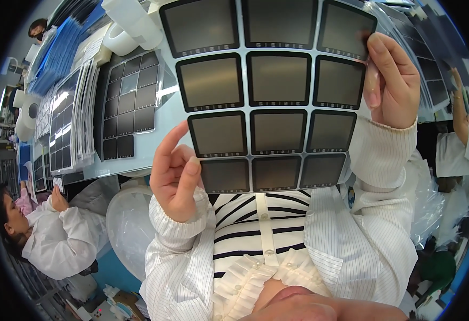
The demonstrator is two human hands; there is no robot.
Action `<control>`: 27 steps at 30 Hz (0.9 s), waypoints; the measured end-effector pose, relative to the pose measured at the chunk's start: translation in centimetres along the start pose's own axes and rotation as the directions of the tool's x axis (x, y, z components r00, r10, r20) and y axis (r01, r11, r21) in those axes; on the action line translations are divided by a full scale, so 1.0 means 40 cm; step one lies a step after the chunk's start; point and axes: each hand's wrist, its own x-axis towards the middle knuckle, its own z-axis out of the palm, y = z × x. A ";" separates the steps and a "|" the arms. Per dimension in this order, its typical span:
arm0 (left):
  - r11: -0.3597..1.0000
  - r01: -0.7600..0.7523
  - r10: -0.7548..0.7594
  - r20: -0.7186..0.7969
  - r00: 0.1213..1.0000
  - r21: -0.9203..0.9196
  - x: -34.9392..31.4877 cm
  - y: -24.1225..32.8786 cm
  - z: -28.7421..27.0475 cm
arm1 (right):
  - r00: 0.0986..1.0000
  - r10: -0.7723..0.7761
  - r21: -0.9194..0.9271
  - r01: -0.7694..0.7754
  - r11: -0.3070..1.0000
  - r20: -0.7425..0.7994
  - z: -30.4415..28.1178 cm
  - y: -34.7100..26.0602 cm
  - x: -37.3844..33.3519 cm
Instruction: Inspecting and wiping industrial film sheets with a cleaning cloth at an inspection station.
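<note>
Panel sheet [277, 85], a grid of dark grey rectangles with black borders and pale gaps, four rows of three, is held spread out between the wearer's two hands. The step in hand appears to be looking over its face; the next move seems to call for an even grip at both edges, so that the sheet neither bends nor slips. It lies to the right of the left hand [174, 176], which pinches its lower left edge, thumb on the near face. It lies to the left of the right hand [397, 80], whose thumb and finger pinch its upper right edge. Beyond it is the pale desk [162, 128], where a similar dark sheet [129, 101] lies flat at the left; whether the held one touches the desk cannot be told.
</note>
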 end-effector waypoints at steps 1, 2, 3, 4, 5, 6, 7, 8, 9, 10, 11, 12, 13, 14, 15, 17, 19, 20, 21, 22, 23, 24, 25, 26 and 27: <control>0.999 -0.028 0.028 0.024 0.999 -0.017 0.001 -0.002 -0.009 | 0.999 0.012 -0.025 -0.013 1.000 -0.030 0.000 0.003 -0.001; 0.999 -0.028 0.028 0.024 0.999 -0.017 0.004 0.001 -0.005 | 0.998 0.024 -0.049 -0.027 0.998 -0.060 0.000 0.004 -0.001; 0.999 -0.051 0.051 -0.004 0.999 0.005 0.008 0.006 0.001 | 0.998 0.024 -0.050 -0.027 0.998 -0.061 0.001 0.004 0.001; 0.997 -0.073 0.074 -0.031 0.997 0.028 0.011 0.010 0.005 | 0.999 0.014 -0.044 -0.016 0.999 -0.029 0.002 0.005 0.002; 0.997 -0.073 0.073 -0.030 0.997 0.027 0.012 0.012 0.006 | 1.000 0.004 -0.038 -0.004 0.999 0.003 0.004 0.006 0.004; 0.997 -0.071 0.071 -0.048 0.996 0.013 0.013 0.014 0.006 | 1.000 0.004 -0.039 -0.004 0.999 0.002 0.005 0.007 0.004; 0.998 -0.069 0.069 -0.065 0.996 -0.001 0.013 0.014 0.006 | 1.000 0.003 -0.028 -0.003 1.000 0.020 0.007 0.009 0.004; 0.998 -0.068 0.068 -0.063 0.996 -0.003 0.013 0.014 0.004 | 0.999 0.002 -0.017 -0.001 1.000 0.038 0.009 0.010 0.005; 0.998 -0.068 0.068 -0.071 0.995 0.002 0.014 0.014 -0.001 | 0.999 0.002 -0.017 -0.001 1.000 0.037 0.012 0.011 0.007; 0.998 -0.068 0.069 -0.079 0.995 0.006 0.014 0.014 -0.004 | 0.999 -0.002 -0.021 0.003 1.000 0.051 0.015 0.011 0.011; 0.998 -0.069 0.069 -0.077 0.995 0.006 0.015 0.014 -0.007 | 0.998 -0.007 -0.024 0.008 1.000 0.066 0.019 0.010 0.013; 0.997 -0.074 0.074 -0.090 0.993 0.008 0.015 0.012 -0.008 | 0.998 -0.007 -0.026 0.009 1.000 0.064 0.028 0.009 0.013; 0.997 -0.079 0.079 -0.103 0.992 0.010 0.015 0.010 -0.010 | 1.000 -0.010 -0.030 0.011 0.999 0.026 0.039 0.009 0.014; 0.997 -0.079 0.079 -0.100 0.992 0.009 0.014 0.009 -0.012 | 1.000 -0.014 -0.035 0.014 0.999 -0.013 0.046 0.009 0.014; 0.996 -0.085 0.086 -0.119 0.989 0.009 0.015 0.008 -0.014 | 1.000 -0.016 -0.039 0.015 0.999 -0.016 0.047 0.010 0.014; 0.997 -0.083 0.082 -0.137 0.987 0.002 0.015 0.011 -0.019 | 0.996 -0.058 -0.021 0.059 0.998 0.074 0.043 0.021 0.019; 0.997 -0.080 0.080 -0.147 0.986 0.003 0.021 0.017 -0.016 | 0.930 -0.231 0.460 0.077 0.884 0.287 0.049 0.088 0.072; 0.997 -0.076 0.076 -0.166 0.983 0.005 0.025 0.020 -0.013 | 0.797 -0.469 0.820 -0.056 0.569 0.380 0.059 0.117 0.103; 0.998 -0.067 0.066 -0.189 0.980 0.002 0.026 0.025 -0.008 | 0.709 -0.627 0.804 0.144 0.576 0.322 0.077 0.120 0.130; 0.998 -0.066 0.065 -0.196 0.978 0.003 0.023 0.024 -0.015 | 0.709 -0.626 0.807 0.137 0.575 0.326 0.094 0.076 0.112; 0.997 -0.076 0.072 -0.201 0.977 -0.010 0.020 0.021 -0.027 | 0.951 -0.194 0.514 0.046 0.857 0.239 0.118 0.010 0.064; 0.996 -0.087 0.080 -0.198 0.977 -0.027 0.020 0.019 -0.030 | 0.975 0.217 0.194 -0.204 0.960 -0.050 0.126 -0.028 0.035; 0.996 -0.087 0.079 -0.208 0.975 -0.027 0.022 0.023 -0.024 | 0.975 0.217 0.194 -0.204 0.960 -0.052 0.124 -0.028 0.034; 0.996 -0.086 0.078 -0.208 0.975 -0.027 0.023 0.021 -0.024 | 0.976 0.211 0.193 -0.198 0.961 -0.046 0.123 -0.028 0.034; 0.996 -0.087 0.079 -0.209 0.975 -0.029 0.024 0.020 -0.025 | 0.978 0.204 0.192 -0.192 0.962 -0.042 0.122 -0.027 0.035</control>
